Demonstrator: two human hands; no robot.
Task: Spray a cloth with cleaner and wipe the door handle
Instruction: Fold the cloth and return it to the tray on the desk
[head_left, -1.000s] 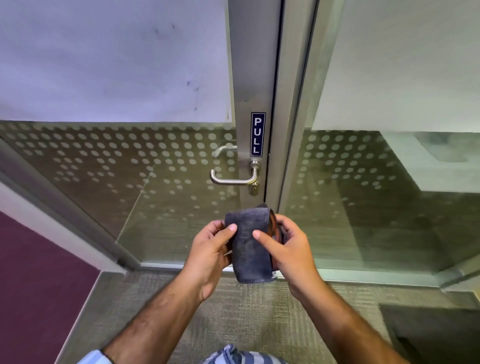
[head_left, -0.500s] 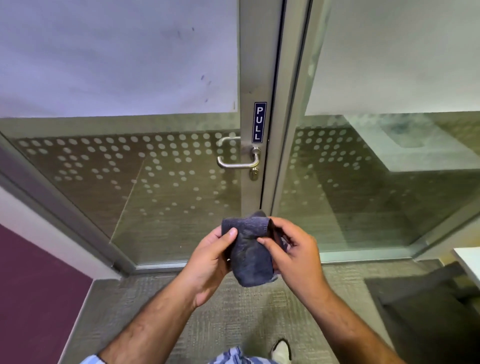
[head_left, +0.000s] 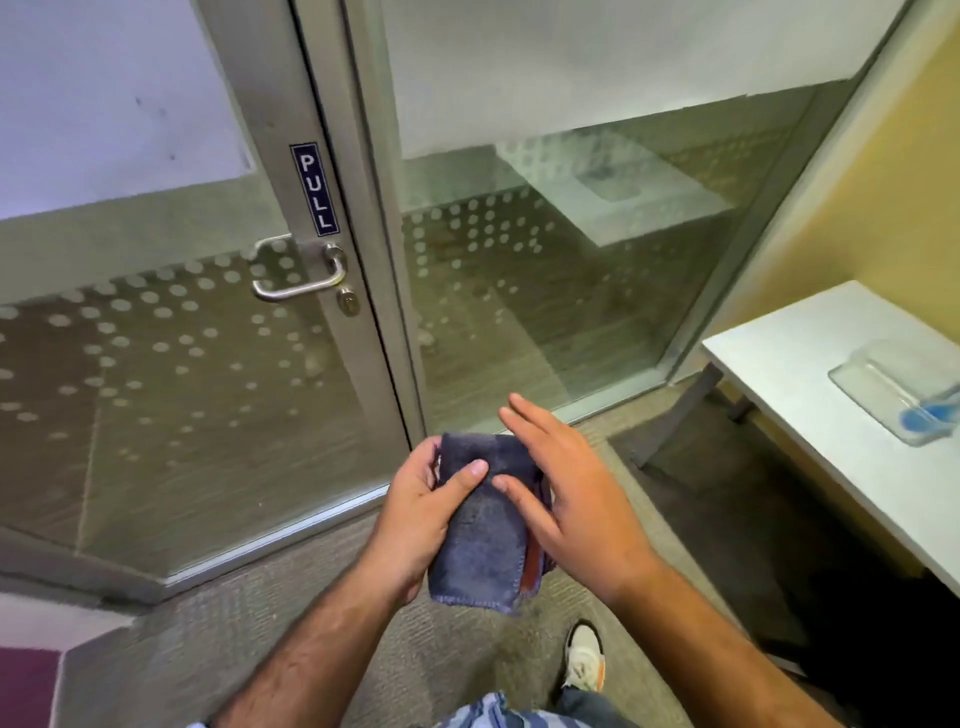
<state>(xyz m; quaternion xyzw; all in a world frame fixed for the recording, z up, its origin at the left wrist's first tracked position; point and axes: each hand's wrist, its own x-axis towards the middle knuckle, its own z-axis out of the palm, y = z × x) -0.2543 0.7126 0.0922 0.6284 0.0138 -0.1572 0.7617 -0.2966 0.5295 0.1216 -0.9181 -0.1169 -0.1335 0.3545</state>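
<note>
A folded dark blue-grey cloth (head_left: 485, 525) hangs from my left hand (head_left: 421, 512), thumb on its front and fingers behind. My right hand (head_left: 571, 499) is beside the cloth with fingers spread; its thumb is near or touching the cloth's right side. The steel lever door handle (head_left: 298, 283) sits on the glass door's metal stile, up and to the left of my hands, under a blue PULL sign (head_left: 314, 188). A clear spray bottle (head_left: 904, 395) with blue liquid lies on the white table at the right edge.
The white table (head_left: 800, 364) stands to my right against a yellow wall, with a dark space beneath. Glass panels with dot frosting fill the front. A keyhole (head_left: 348, 302) sits below the handle. My shoe (head_left: 584, 657) is on the grey carpet.
The view has swung right and tilted, bringing the table and spray bottle into sight. My right hand has let go of the cloth and spread its fingers; my left hand keeps hold.
</note>
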